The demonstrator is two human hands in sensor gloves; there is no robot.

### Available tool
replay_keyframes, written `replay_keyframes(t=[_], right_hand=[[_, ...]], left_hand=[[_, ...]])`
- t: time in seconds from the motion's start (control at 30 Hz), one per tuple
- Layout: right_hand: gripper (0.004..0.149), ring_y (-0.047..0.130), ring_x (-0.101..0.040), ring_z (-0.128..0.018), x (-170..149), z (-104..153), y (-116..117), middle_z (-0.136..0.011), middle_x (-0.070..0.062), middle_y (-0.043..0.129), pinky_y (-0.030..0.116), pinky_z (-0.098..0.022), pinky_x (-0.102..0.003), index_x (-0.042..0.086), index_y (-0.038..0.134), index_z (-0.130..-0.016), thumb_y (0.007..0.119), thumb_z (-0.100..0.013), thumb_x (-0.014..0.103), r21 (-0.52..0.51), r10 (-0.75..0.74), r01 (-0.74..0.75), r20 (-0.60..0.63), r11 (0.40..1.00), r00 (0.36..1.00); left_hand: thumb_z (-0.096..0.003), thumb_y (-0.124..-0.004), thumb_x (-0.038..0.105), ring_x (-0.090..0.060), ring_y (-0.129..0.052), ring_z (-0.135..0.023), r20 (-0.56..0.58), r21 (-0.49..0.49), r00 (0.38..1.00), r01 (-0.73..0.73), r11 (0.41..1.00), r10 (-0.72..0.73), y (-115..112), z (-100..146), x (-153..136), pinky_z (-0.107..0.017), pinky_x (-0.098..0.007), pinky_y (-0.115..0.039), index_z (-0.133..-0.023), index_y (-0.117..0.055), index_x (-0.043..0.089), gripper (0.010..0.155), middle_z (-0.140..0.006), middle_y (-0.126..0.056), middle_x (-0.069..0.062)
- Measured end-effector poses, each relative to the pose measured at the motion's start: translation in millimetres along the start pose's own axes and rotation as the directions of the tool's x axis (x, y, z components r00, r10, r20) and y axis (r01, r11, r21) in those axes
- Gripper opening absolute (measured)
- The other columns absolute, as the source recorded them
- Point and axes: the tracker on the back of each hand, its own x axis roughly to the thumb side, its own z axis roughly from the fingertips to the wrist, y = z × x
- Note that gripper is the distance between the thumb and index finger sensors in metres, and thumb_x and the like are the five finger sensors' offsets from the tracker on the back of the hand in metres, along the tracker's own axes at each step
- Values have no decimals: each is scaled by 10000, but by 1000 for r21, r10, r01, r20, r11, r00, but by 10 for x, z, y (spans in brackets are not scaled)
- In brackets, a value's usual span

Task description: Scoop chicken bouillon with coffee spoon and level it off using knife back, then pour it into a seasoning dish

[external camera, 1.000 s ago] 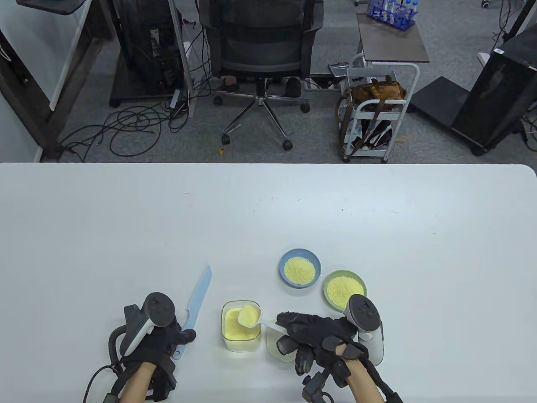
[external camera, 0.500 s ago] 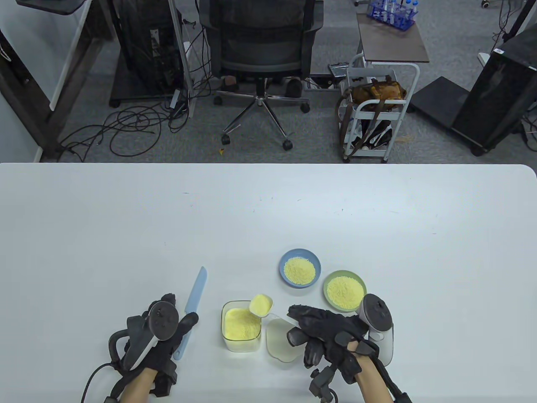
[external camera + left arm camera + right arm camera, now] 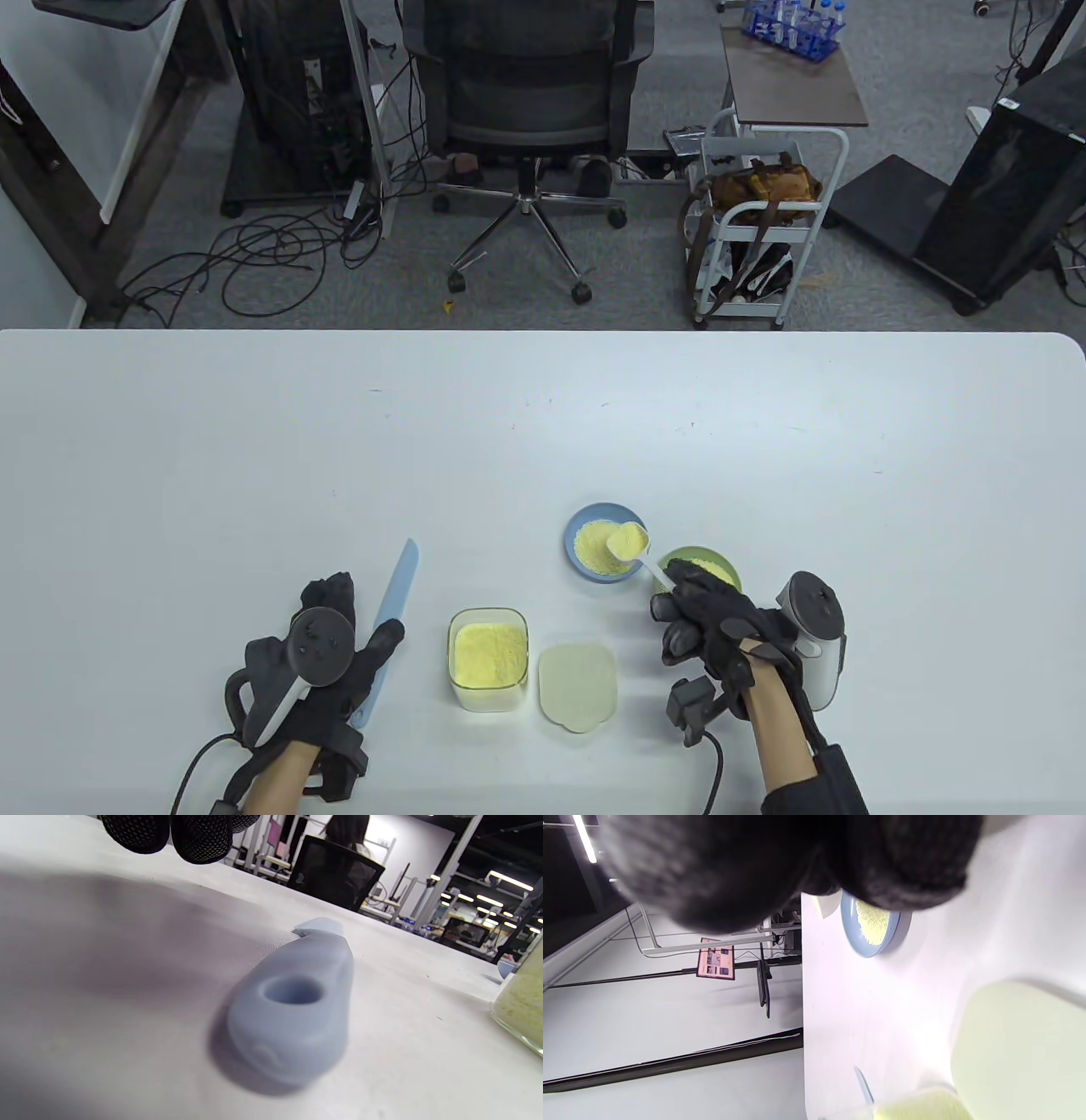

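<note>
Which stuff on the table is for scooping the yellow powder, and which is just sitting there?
For the job:
coffee spoon, held by the right hand
clear bouillon container
blue knife under the left hand
blue seasoning dish

Just lying about:
container lid
green dish

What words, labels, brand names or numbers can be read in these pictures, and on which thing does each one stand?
None can be read.
Pink poster in the right wrist view: it carries print, too small and blurred to read.
Knife handle: only a faint raised mark, not legible.
Spoon, blue dish, green dish, jar, lid: no text shows.
</note>
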Motion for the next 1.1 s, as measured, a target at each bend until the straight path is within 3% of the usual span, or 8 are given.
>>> replay_keyframes(t=[0.4, 0.83, 1.1], right_hand=[[510, 900, -55, -328, -54, -182, 63, -716, -299, 650, 800, -318, -376, 47, 504, -930, 678, -466, 171, 26, 55, -54, -30, 998, 998], [499, 911, -93, -295, 52, -114, 125, -770, -291, 628, 799, -317, -408, 74, 589, -902, 711, -423, 139, -2, 180, -180, 29, 984, 983], [498, 912, -98, -301, 317, 134, -132, -745, -330, 647, 797, -308, -413, 31, 586, -902, 708, -432, 144, -115, 201, -190, 94, 975, 975]], left_hand=[[-423, -569, 708, -429, -628, -1044, 11, 3, 998, -61, 998, 61, -7, -27, -15, -703, -594, -574, -1115, -321, 159, 918, -1160, -426, -262], [-424, -565, 708, -435, -611, -1051, 15, 6, 998, -61, 998, 61, -11, -30, -20, -707, -598, -564, -1116, -314, 157, 920, -1161, -412, -266], [-427, -559, 710, -442, -575, -1068, 17, 4, 998, -64, 998, 64, -20, -28, -16, -720, -616, -532, -1118, -301, 160, 920, -1167, -385, -264]])
